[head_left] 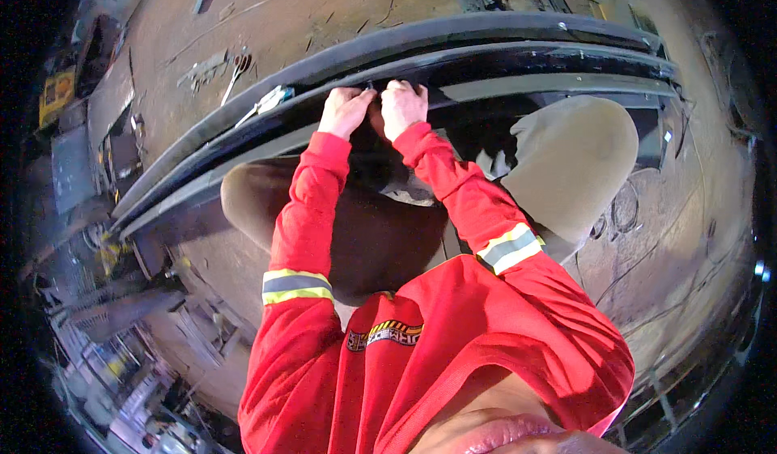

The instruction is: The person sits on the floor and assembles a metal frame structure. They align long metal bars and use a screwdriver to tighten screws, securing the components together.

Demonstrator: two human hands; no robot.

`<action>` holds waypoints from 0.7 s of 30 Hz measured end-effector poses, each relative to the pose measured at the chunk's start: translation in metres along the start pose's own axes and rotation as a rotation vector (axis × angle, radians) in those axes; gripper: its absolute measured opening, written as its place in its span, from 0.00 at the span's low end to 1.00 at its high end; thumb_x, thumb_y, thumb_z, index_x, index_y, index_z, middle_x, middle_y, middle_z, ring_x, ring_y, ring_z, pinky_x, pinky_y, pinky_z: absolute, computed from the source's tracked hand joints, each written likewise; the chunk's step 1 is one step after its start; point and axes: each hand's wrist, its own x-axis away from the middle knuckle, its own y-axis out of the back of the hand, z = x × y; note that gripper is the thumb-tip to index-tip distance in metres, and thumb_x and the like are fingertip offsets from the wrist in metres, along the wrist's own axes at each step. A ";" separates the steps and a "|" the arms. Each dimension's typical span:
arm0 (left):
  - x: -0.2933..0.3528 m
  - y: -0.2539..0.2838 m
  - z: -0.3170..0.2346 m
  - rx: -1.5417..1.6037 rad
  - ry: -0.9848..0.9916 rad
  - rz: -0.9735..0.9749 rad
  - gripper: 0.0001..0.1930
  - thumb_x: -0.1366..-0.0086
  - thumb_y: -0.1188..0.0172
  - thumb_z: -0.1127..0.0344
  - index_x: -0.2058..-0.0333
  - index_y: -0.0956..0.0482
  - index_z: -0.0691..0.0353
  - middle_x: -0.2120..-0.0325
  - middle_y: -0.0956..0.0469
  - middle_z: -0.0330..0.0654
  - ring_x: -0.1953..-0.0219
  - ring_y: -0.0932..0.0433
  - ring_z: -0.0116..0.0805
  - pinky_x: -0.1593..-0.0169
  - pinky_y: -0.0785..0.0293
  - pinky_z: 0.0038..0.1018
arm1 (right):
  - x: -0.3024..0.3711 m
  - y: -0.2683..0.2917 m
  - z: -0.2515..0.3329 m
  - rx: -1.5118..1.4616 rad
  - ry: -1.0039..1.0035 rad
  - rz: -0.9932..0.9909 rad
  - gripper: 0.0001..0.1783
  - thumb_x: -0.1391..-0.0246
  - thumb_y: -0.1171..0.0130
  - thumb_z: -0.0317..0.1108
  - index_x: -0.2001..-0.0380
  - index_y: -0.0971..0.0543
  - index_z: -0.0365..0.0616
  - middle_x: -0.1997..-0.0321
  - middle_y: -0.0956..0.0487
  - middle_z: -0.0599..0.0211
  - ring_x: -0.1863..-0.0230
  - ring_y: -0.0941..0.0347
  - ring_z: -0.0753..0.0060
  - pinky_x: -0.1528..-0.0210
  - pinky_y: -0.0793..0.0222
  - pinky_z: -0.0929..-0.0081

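Note:
Both my hands work close together at the middle of a frame of long dark metal beams that runs across in front of me. My left hand is closed, thumb and fingers pinched together at the middle beam. Just beside it, my right hand is curled with its fingertips over the same beam. A small dark upright piece shows between the two hands, too small to name. What the fingers hold is hidden. To the left of my left hand, a pale tool with a bluish end lies on the beams.
My bent knees spread at either side, close to the near beam. Beyond the frame, a long-handled tool and flat metal scraps lie on the brown floor. Metal parts crowd the left side; cables lie at the right.

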 end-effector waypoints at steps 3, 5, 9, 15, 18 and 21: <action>0.005 -0.007 -0.007 -0.103 -0.070 -0.181 0.18 0.43 0.40 0.54 0.77 0.19 0.68 0.84 0.23 0.48 0.79 0.25 0.28 0.71 0.31 0.28 | 0.002 -0.005 -0.004 0.052 0.035 -0.030 0.11 0.62 0.38 0.41 0.75 0.19 0.47 0.63 0.24 0.66 0.52 0.31 0.62 0.41 0.46 0.53; 0.009 -0.006 -0.022 -0.112 0.020 -0.199 0.19 0.45 0.38 0.53 0.79 0.19 0.68 0.86 0.24 0.47 0.81 0.26 0.28 0.72 0.31 0.28 | 0.003 -0.003 -0.004 0.060 0.041 -0.096 0.14 0.63 0.38 0.44 0.75 0.19 0.47 0.65 0.24 0.66 0.53 0.33 0.61 0.40 0.48 0.53; 0.012 -0.004 -0.020 -0.114 0.029 -0.246 0.21 0.50 0.34 0.51 0.83 0.20 0.67 0.90 0.27 0.44 0.86 0.29 0.27 0.77 0.32 0.29 | 0.005 -0.028 -0.012 0.037 0.079 -0.324 0.10 0.59 0.43 0.41 0.80 0.20 0.48 0.69 0.24 0.71 0.55 0.32 0.66 0.42 0.47 0.53; 0.012 -0.015 -0.024 -0.133 0.010 -0.380 0.22 0.56 0.32 0.47 0.83 0.19 0.65 0.87 0.24 0.48 0.83 0.22 0.36 0.74 0.27 0.30 | 0.005 -0.033 -0.020 0.020 0.126 -0.385 0.09 0.57 0.47 0.37 0.82 0.20 0.48 0.68 0.23 0.74 0.56 0.31 0.69 0.45 0.45 0.58; 0.013 -0.012 -0.024 -0.103 0.087 -0.314 0.24 0.53 0.33 0.45 0.80 0.18 0.66 0.86 0.23 0.46 0.81 0.24 0.31 0.73 0.28 0.29 | 0.003 -0.028 -0.016 0.083 0.094 -0.328 0.09 0.57 0.46 0.37 0.80 0.19 0.47 0.67 0.23 0.73 0.52 0.33 0.67 0.42 0.47 0.57; 0.009 -0.006 -0.005 0.252 0.043 -0.169 0.21 0.40 0.41 0.51 0.68 0.19 0.69 0.77 0.22 0.44 0.72 0.28 0.25 0.63 0.30 0.26 | 0.003 -0.034 -0.011 0.103 0.069 -0.319 0.09 0.55 0.46 0.36 0.80 0.19 0.48 0.67 0.24 0.73 0.52 0.34 0.65 0.41 0.47 0.56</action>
